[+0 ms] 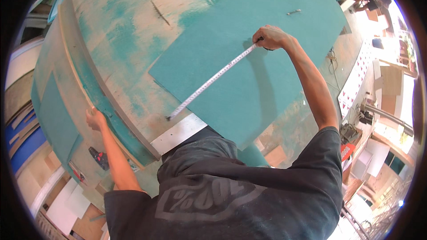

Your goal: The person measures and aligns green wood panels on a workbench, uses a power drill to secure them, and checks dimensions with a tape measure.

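1. While the measuring tape [213,80] slants across the teal sheet [213,49], the right hand [272,38] is closed on its upper end; the lower end lies near the metal plate [179,132].
2. The left hand [94,119] is partly curled at the left edge of the table [133,35]; whether it grips there, I cannot tell.
3. The tape looks light, thin and springy, likely to buckle under sideways pressure.
4. Its smooth face probably slips, so its ends seem the surest hold; pinching mid-span risks a crease.
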Demonstrator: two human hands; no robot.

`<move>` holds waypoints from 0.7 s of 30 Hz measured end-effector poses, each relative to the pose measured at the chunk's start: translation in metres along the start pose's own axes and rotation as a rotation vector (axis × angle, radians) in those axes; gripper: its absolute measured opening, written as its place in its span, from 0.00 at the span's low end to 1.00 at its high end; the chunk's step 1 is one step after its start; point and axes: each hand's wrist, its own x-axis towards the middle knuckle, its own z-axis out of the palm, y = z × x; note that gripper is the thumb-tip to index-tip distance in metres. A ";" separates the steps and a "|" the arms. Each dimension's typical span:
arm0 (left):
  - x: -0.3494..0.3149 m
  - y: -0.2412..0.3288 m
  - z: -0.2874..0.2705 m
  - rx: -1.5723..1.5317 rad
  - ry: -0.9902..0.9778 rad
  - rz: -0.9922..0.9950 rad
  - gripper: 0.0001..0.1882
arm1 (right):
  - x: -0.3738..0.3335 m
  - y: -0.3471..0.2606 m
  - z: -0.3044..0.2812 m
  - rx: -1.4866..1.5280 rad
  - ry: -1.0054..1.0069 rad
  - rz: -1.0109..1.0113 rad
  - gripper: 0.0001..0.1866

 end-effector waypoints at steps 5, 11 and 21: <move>-0.185 0.081 -0.103 -0.478 -0.943 0.140 0.21 | -0.021 0.050 0.041 -0.041 0.035 0.081 0.09; -0.339 0.093 -0.119 -0.499 -1.348 0.141 0.27 | -0.008 0.033 0.044 -0.062 0.125 0.041 0.07; -0.310 0.096 -0.108 -0.220 -1.475 0.186 0.31 | -0.013 0.069 0.056 -0.119 0.175 0.064 0.06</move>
